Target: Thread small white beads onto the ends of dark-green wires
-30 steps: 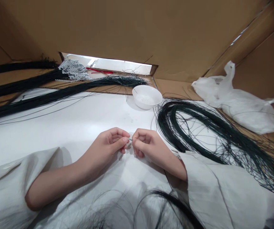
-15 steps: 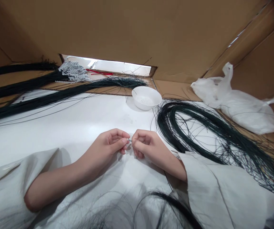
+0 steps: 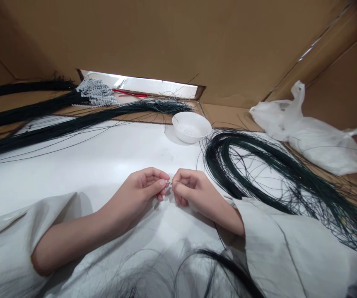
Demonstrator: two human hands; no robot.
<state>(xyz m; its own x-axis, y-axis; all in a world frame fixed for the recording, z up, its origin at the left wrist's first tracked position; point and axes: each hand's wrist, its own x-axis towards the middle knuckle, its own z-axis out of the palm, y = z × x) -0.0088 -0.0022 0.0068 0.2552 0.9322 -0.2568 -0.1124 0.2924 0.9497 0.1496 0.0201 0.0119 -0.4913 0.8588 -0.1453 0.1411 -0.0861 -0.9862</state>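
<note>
Near the front edge of the white counter (image 3: 88, 165), the left hand (image 3: 141, 188) and the right hand (image 3: 191, 190) are brought together, fingertips almost touching. A single thin dark wire strand (image 3: 169, 182) is pinched between them, each hand closed narrowly on one end of the short visible stretch; whether something tiny is being threaded onto it cannot be told. A small white bowl (image 3: 191, 126) is set just beyond the hands, its contents too pale to make out. To the right, a large coiled bundle of dark green wire (image 3: 259, 165) is spread over the counter, and a crumpled white plastic bag (image 3: 312, 140) lies further right. At the far left, straight wire bundles (image 3: 42, 128) are laid out, with a cluster of white-tipped pieces (image 3: 96, 92) behind them. Judging by that small cluster against the large unused coil, only a small part appears done and much wire is left.
</note>
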